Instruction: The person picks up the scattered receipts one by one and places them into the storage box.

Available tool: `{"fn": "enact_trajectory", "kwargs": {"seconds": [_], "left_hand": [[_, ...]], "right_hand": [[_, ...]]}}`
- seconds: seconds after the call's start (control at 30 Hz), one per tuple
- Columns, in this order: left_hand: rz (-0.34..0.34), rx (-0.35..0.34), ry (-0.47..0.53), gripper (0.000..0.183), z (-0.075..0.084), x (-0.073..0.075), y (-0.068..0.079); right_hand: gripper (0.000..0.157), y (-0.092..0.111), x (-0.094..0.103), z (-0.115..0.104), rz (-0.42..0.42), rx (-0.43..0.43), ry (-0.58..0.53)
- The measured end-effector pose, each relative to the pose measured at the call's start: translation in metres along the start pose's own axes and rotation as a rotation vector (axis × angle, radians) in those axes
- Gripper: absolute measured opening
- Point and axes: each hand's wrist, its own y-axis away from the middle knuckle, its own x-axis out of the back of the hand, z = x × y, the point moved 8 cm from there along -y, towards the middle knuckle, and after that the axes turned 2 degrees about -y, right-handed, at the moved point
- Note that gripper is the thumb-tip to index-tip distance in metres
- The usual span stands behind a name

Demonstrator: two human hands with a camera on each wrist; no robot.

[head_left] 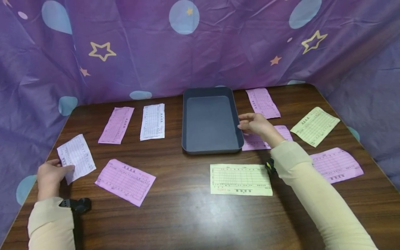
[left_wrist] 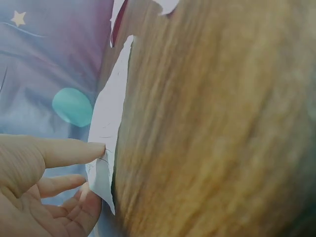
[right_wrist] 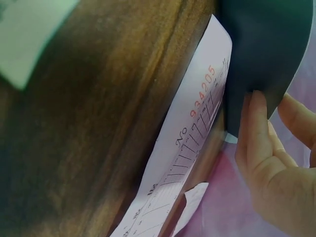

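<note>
At the table's left edge my left hand point(head_left: 51, 175) pinches the near corner of a white printed slip point(head_left: 78, 156). The thumb point(left_wrist: 74, 150) lies on top of the paper, with the other fingers under its edge. My right hand point(head_left: 257, 126) touches the right side of a dark grey rectangular tray point(head_left: 239, 137). In the right wrist view its fingers point(right_wrist: 259, 128) are extended, fingertips against the tray's outer wall. Under that hand lies a pink slip point(head_left: 282, 132), partly hidden by the hand and wrist.
Around the tray are more pink slips point(head_left: 117, 125) point(head_left: 126, 182) point(head_left: 264, 102) point(head_left: 337, 165), a white slip point(head_left: 153, 121) and yellow slips point(head_left: 240, 178) point(head_left: 315, 126). They lie on a brown wooden table point(head_left: 184, 215). A purple curtain point(head_left: 150, 45) hangs behind it.
</note>
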Motion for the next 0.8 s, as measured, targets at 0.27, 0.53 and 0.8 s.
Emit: {"fn": "enact_trajectory", "kwargs": {"seconds": [0.27,0.53,0.8], "left_hand": [[-0.008,0.087,0.167,0.061,-0.009,-0.003,-0.003],[-0.029,0.184,0.373,0.070,-0.014,-0.007,-0.004],[-0.078,0.278,0.674,0.075,-0.006,-0.013,-0.003]], "right_hand": [[0.056,0.001,-0.001,-0.001,0.005,-0.008,-0.017],[0.055,-0.001,-0.001,0.000,0.012,-0.003,-0.014],[0.055,-0.001,0.000,0.000,0.014,0.007,-0.014]]}}
